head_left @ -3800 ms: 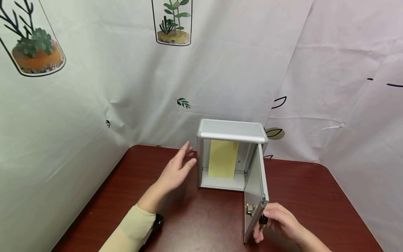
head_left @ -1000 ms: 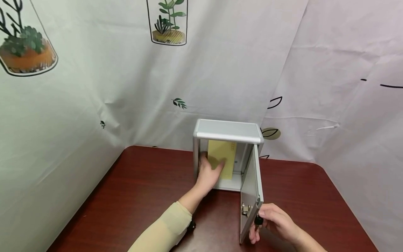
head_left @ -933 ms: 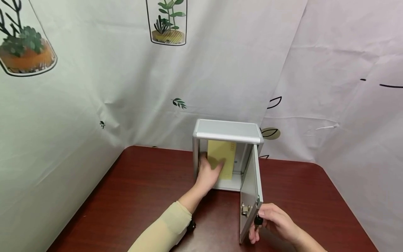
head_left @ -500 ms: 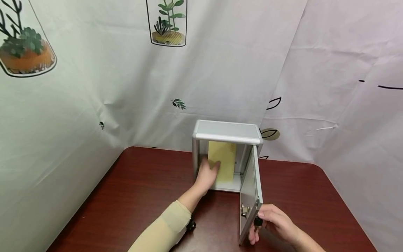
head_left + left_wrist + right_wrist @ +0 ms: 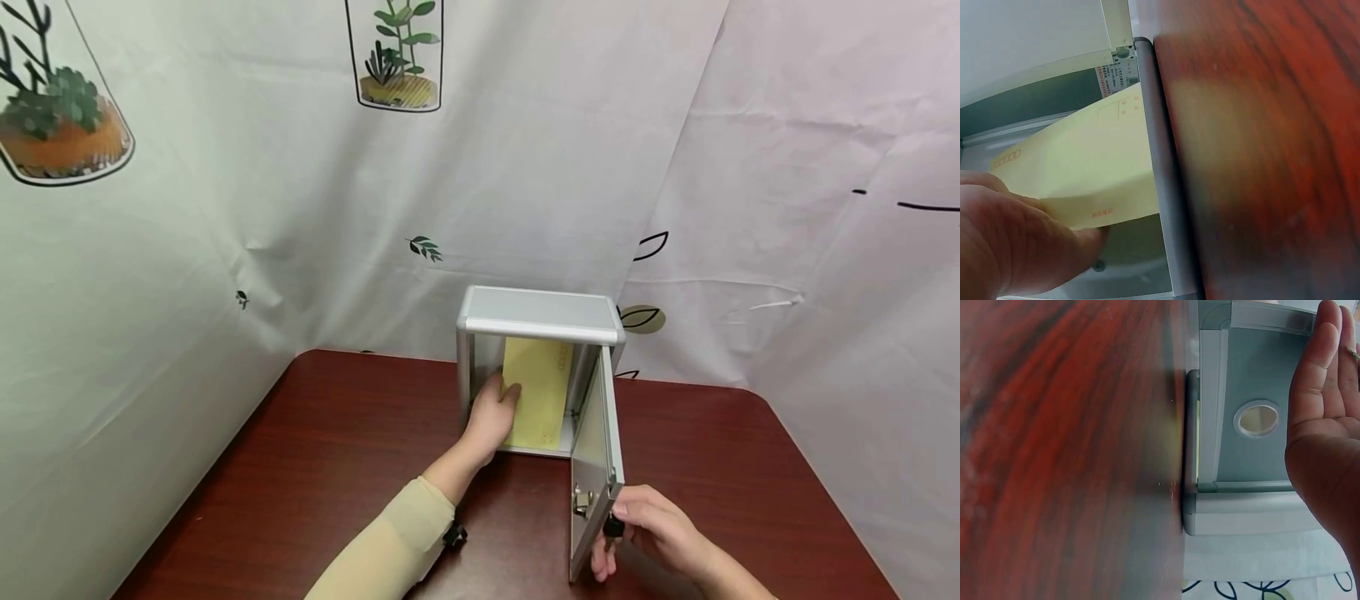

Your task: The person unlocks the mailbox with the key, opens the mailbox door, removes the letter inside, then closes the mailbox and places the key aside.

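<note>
The fingertips of the right hand point(image 5: 662, 529) are at the free edge of the silver door point(image 5: 596, 446), right by a black-headed key point(image 5: 613, 526); whether they pinch it, I can't tell from here. A metal lock point(image 5: 582, 502) sits on the door's inner face. Farther in, the left hand point(image 5: 491, 421) grips the side of a yellow envelope point(image 5: 542, 392), upright but slightly tilted inside the metal box point(image 5: 540, 310). Behind the table point(image 5: 352, 433) hangs a pale, plant-printed cloth point(image 5: 525, 192).
</note>
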The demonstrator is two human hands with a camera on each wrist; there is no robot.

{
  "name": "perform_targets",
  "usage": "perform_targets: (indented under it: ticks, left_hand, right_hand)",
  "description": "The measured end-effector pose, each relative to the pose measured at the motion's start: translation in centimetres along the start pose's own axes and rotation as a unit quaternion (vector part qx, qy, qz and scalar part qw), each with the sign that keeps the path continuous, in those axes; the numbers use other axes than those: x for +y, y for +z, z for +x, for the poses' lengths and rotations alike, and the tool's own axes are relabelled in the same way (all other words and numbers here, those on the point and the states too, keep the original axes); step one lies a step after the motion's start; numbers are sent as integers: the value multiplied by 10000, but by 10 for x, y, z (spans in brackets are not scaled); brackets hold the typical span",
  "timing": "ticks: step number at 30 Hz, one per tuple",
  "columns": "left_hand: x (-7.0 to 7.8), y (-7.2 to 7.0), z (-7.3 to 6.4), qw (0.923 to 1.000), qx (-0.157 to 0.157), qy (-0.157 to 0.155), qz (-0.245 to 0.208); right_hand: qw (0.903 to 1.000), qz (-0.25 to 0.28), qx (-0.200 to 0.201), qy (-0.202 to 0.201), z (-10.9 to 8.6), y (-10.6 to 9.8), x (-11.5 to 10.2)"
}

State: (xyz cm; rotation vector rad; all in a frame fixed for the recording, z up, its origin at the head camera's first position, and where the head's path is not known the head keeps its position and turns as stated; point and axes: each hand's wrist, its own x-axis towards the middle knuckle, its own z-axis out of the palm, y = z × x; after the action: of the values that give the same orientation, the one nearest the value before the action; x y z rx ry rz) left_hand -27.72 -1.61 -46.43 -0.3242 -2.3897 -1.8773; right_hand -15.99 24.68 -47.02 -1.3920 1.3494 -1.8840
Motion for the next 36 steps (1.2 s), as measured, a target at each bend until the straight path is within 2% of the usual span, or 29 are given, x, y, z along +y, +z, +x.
perform_targets:
  ticks: [8, 18, 26, 36]
  left_hand:
    - [5, -1, -4, 9998, -172, 128, 9]
    - [15, -7, -16, 9982, -75, 427, 422]
    - [18, -24, -34, 9968, -102, 642, 468]
    - [19, -47, -57, 9964, -165, 636, 535]
  right_hand:
    - [10000, 67, 41, 61, -1, 1, -1]
    - [9999, 18, 18, 100, -1, 4, -1]
    - [9999, 58, 52, 114, -1, 4, -1]
    - [9999, 91, 36, 70, 0, 5, -1]
